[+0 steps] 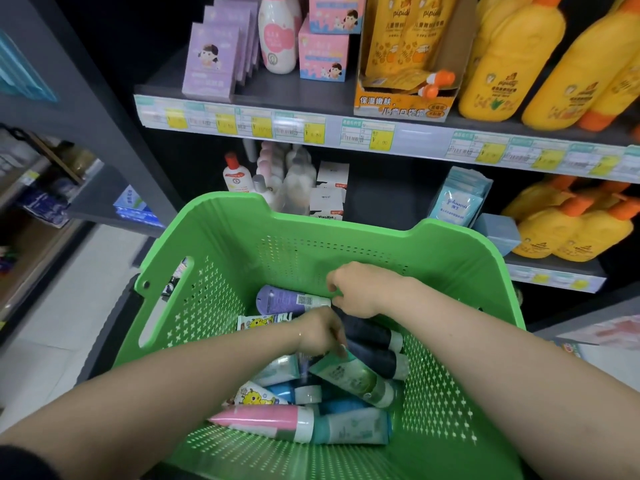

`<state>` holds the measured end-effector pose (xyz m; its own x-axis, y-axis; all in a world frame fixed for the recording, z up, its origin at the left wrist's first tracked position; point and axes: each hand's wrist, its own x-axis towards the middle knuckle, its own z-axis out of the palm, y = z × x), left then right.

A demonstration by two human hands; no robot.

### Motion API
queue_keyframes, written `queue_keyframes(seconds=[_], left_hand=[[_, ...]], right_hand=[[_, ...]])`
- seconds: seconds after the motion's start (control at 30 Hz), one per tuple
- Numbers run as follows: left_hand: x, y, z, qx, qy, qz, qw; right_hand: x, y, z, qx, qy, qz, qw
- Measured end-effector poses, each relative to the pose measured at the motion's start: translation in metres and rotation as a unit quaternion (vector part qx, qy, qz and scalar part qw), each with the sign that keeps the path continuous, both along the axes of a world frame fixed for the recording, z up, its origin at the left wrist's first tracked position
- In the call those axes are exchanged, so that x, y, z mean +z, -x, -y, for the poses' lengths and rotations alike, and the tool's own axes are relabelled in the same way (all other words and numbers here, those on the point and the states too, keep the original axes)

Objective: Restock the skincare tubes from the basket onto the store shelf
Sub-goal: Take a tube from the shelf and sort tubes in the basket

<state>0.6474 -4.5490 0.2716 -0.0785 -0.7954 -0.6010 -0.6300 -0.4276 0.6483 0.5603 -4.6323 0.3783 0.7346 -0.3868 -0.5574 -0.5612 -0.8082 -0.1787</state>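
The skincare tubes are lying loose in the bottom of the green basket (221, 216), which stands in front of the store shelf (277, 88). Both of your hands are down inside it.

Your left hand (320, 332) is curled over the flat end of a mint-green tube (358, 377) and seems to pinch it, though the fingers cover the contact. Your right hand (360, 289) is curled too, just beside the cap end of a purple tube (280, 299) and above two dark tubes (372, 334). I cannot tell if it holds anything, because the fingertips are turned away from the camera.

Your left arm hides part of a tube with a yellow cartoon (259, 322). Nearer to you lie a pink tube (259, 419) and a pale teal tube (353, 427), with blue ones half buried under them.

Behind the basket, the lower shelf goods are partly covered by its rim. The price labels (311, 128) are too blurred to read. The yellow bottles (502, 64) are cut off by the top and right edges.
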Motion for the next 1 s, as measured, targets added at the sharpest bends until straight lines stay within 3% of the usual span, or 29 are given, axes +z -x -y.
queue_keyframes(seconds=[0.2, 0.43, 0.6, 0.8, 1.0], left_hand=[[0.046, -0.025, 0.014, -0.109, 0.026, 0.043, 0.993], [0.104, -0.043, 0.015, -0.106, 0.062, 0.063, 0.99], [0.15, -0.054, 0.015, -0.077, 0.127, 0.099, 0.984], [0.192, -0.066, 0.014, -0.061, 0.197, 0.124, 0.971], [0.228, -0.072, 0.003, 0.028, 0.299, 0.063, 0.952]], right_hand=[[-0.003, 0.003, 0.002, 0.0, -0.021, -0.072, 0.997], [-0.009, 0.006, 0.002, 0.0, -0.069, -0.09, 0.994], [-0.006, 0.007, -0.004, -0.053, -0.109, 0.05, 0.991], [0.008, 0.003, -0.005, -0.116, -0.165, 0.215, 0.956], [0.046, 0.004, 0.007, -0.16, -0.216, 0.301, 0.915]])
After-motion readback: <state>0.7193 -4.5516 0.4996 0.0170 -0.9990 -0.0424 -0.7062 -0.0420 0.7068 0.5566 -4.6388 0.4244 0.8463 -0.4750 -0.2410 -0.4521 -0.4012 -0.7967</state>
